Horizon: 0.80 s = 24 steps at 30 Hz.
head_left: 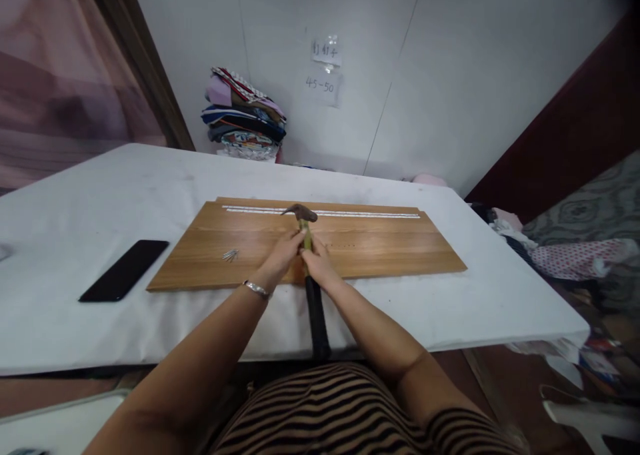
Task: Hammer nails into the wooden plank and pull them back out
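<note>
A claw hammer (316, 315) with a dark, rusty head, yellow-green neck and black grip points away from me over a wooden board (390, 245). My right hand (320, 263) is closed around its shaft just above the black grip. Against the neck, below the head, my left hand (285, 254) is closed too, its thumb over the shaft; its other fingers are partly hidden. Several loose nails (231, 255) lie in a small heap on the board's left part. Right of my hands runs a short row of small dark marks on the wood.
Two white strips (370, 214) lie along the board's far edge. A black phone-like slab (125, 270) rests on the white-covered table (165, 182) at left. Folded fabrics (245, 115) are stacked at the back wall. Beyond the table's right edge lies dotted cloth (580, 258).
</note>
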### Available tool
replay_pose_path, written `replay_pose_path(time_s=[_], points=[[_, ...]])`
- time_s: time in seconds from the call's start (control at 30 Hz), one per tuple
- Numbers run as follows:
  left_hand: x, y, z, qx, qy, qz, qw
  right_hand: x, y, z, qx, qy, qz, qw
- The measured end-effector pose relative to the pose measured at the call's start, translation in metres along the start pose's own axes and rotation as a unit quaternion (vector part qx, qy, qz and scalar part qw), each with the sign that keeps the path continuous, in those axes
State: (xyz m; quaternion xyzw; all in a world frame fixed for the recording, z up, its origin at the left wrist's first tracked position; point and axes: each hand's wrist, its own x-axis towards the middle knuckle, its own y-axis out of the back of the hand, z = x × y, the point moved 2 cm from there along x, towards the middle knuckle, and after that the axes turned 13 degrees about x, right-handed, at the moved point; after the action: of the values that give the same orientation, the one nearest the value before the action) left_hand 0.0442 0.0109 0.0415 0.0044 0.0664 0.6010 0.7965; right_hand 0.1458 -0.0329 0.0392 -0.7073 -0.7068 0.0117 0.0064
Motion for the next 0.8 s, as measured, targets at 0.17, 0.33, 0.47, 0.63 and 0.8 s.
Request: replay_pose_path(time_s=[0.17, 0.33, 0.47, 0.63, 0.8], points=[[-0.011, 0.029, 0.020, -0.065, 0.044, -0.036, 0.996, -0.027, -0.016, 0.005, -0.014, -0.018, -0.126, 0.992], [-0.038, 0.054, 0.024, -0.067, 0.053, -0.074, 0.994, -0.031, 0.055, 0.021, -0.139, 0.021, -0.097, 0.985], [-0.049, 0.052, 0.020, -0.111, 0.127, -0.124, 0.978, -0.004, 0.154, 0.013, -0.375, 0.045, 0.097, 0.921], [-0.047, 0.034, 0.016, -0.116, 0.156, -0.140, 0.971, 0.019, 0.235, 0.011, -0.542, -0.071, 0.190, 0.816], [-0.037, 0.019, 0.010, -0.089, 0.161, -0.140, 0.973, 0.021, 0.252, 0.029, -0.546, -0.142, 0.187, 0.804]])
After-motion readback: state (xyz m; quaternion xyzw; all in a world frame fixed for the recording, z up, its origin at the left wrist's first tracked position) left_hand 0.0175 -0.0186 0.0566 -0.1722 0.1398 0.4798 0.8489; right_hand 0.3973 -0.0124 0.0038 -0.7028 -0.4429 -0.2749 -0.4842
